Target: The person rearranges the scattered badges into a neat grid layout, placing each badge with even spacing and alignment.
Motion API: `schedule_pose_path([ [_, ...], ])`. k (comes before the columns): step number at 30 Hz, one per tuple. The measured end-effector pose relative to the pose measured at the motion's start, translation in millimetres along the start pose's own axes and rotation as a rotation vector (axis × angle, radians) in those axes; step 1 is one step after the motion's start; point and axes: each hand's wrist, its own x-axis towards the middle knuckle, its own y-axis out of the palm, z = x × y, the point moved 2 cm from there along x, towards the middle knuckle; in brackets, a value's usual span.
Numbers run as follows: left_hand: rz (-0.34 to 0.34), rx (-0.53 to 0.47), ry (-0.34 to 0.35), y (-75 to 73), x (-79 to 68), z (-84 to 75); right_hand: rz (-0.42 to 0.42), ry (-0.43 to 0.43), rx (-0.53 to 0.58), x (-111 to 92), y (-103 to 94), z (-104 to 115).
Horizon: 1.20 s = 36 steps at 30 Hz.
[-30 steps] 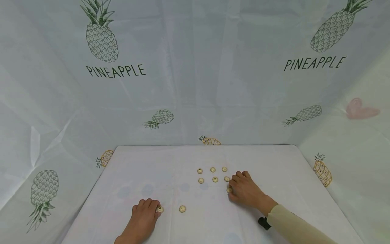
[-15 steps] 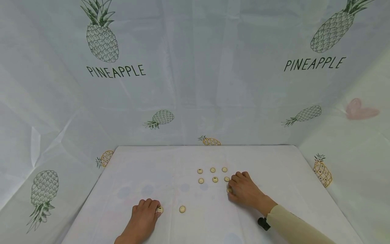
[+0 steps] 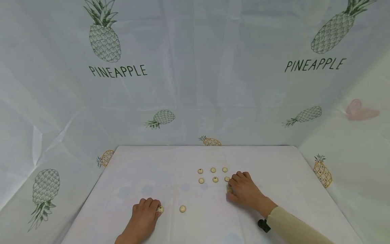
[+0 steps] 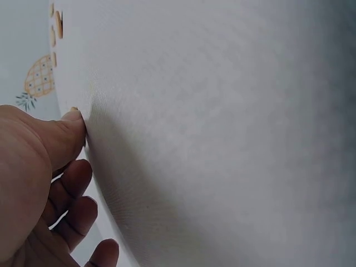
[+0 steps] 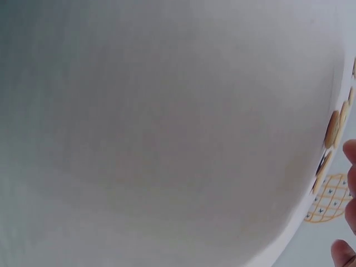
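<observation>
My left hand (image 3: 143,215) rests at the front left of the white-covered table, thumb and forefinger pinching a small round wooden disc (image 3: 160,209) with a dark mark on top. Only a sliver of that disc's edge (image 4: 74,108) shows past the thumb in the left wrist view. To its right lies a single disc (image 3: 182,208). Right of centre, my right hand (image 3: 245,189) holds another disc (image 3: 230,190) between thumb and fingers, partly covered by them. Just beyond its fingertips is a disc (image 3: 226,179) at the end of the nearer row.
Several matching discs form two short rows, with one disc (image 3: 215,179) mid-row and one (image 3: 213,170) behind it. The tabletop (image 3: 146,162) is bounded by hanging sheets (image 3: 195,84) printed with pineapples. A black strap (image 3: 263,225) hangs at the right wrist.
My right thumb has shifted slightly left, covering more of its disc. The left hand and the discs in rows stay put; the head view has shifted very slightly.
</observation>
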Motion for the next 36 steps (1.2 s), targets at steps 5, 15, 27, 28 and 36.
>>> schedule_pose_path([
  [5, 0.009, 0.025, 0.002, 0.8, 1.5, -1.3, -0.034, -0.033, -0.009, 0.9, -0.5, 7.0],
  [15, -0.049, 0.088, 0.094, 0.6, 2.6, -3.9, -0.097, -0.078, 0.010, 17.1, -0.5, 34.9],
  [27, -0.077, 0.084, 0.107, -0.3, -1.0, -6.5, -0.113, -0.187, 0.052, 43.5, 0.1, 105.4],
  [28, -0.076, 0.083, 0.104, 0.2, -1.1, -5.9, -0.092, -0.189, 0.058, 45.7, -0.9, 111.5],
  [36, -0.076, 0.082, 0.090, 3.3, -1.1, -1.4, 0.046, -0.201, 0.030, 60.0, 1.5, 145.9],
])
